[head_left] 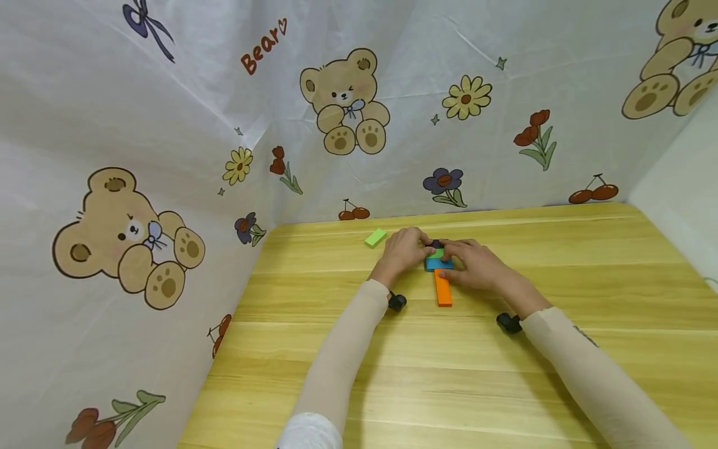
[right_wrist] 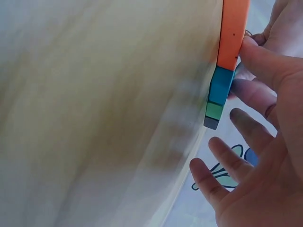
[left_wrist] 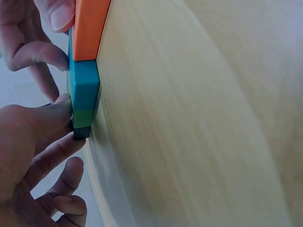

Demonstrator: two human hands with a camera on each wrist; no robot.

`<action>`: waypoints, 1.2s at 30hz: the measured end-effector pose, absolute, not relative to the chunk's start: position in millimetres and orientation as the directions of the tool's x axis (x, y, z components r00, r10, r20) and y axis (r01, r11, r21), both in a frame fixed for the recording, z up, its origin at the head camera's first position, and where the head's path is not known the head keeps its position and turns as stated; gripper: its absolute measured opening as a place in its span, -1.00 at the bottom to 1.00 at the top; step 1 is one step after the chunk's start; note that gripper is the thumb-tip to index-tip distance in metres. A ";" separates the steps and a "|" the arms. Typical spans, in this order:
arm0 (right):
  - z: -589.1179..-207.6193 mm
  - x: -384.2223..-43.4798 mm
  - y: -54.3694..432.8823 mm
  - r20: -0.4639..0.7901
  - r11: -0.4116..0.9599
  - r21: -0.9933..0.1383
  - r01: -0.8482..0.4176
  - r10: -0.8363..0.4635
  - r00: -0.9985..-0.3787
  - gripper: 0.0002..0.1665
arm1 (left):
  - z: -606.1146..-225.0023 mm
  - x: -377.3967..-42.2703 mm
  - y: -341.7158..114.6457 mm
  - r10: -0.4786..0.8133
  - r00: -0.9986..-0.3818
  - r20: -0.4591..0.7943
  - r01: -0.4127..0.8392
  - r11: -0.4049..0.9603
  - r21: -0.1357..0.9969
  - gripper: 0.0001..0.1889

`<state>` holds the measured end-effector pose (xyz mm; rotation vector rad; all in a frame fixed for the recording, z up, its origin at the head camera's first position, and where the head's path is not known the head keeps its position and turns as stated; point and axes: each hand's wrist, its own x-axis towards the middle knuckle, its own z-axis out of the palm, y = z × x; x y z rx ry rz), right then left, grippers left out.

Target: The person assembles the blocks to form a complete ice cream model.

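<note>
Several blocks lie end to end on the wooden table: an orange block (head_left: 443,290), a blue block (head_left: 439,264), a green block (head_left: 435,254) and a black block (head_left: 435,244) at the far end. My left hand (head_left: 402,251) is at their left side. In the left wrist view, its thumb touches the row near the green block (left_wrist: 83,117), and its index finger is by the black block (left_wrist: 82,132). From the right, my right hand (head_left: 480,268) rests its thumb on the orange block (right_wrist: 233,35). Its index finger reaches the blue block (right_wrist: 221,85); its other fingers are spread.
A loose light green block (head_left: 375,237) lies left of the row, near the back edge. Behind the table (head_left: 449,374) hangs a white cloth (head_left: 415,149) printed with bears and flowers. A plain white wall (head_left: 681,168) stands at the right.
</note>
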<state>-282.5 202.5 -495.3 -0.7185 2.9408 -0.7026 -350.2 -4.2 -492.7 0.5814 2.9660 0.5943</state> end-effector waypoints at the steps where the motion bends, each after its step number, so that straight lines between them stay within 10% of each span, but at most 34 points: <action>1: -495.4 -283.2 203.0 0.071 0.788 -0.440 -0.431 -0.448 -0.891 -0.64 | -492.6 -350.1 -4.0 0.375 -0.927 0.016 0.353 0.854 0.384 -0.70; 17: -497.3 -284.2 206.1 -0.028 0.827 -0.410 -0.386 -0.434 -0.901 -0.14 | -497.1 -349.8 -8.9 0.367 -0.929 0.045 0.350 0.834 0.425 -0.71; 36: -494.9 -285.8 205.7 -0.055 0.838 -0.405 -0.364 -0.420 -0.906 -0.18 | -502.2 -354.3 -54.6 0.373 -0.923 0.094 0.347 0.702 0.622 -0.67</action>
